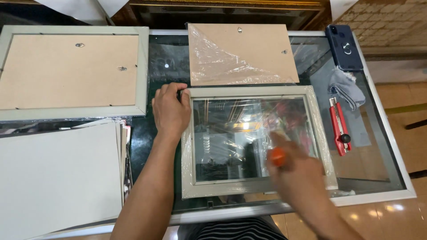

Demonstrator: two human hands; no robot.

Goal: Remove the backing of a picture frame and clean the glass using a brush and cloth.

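left hand (170, 111) pressed corner of grey plastic-wrapped glass picture frame (253, 141). right hand (296, 173), blurred, clenched orange-handled tool (278, 156). tool could slip, scratch glass or poke hand.

I see a pale grey-green picture frame (253, 189) lying flat on a dark glass table, face down, near the table's front edge. It is rectangular, wider than tall, and wrapped in clear, wrinkled plastic film that catches the light. Its centre is bare glass, with no backing board, so reflections and the dark table show through. The top left corner sits under my left hand. Over the lower right part of the glass I see a small orange-handled tool (278, 156), blurred, its tip too smeared to make out.
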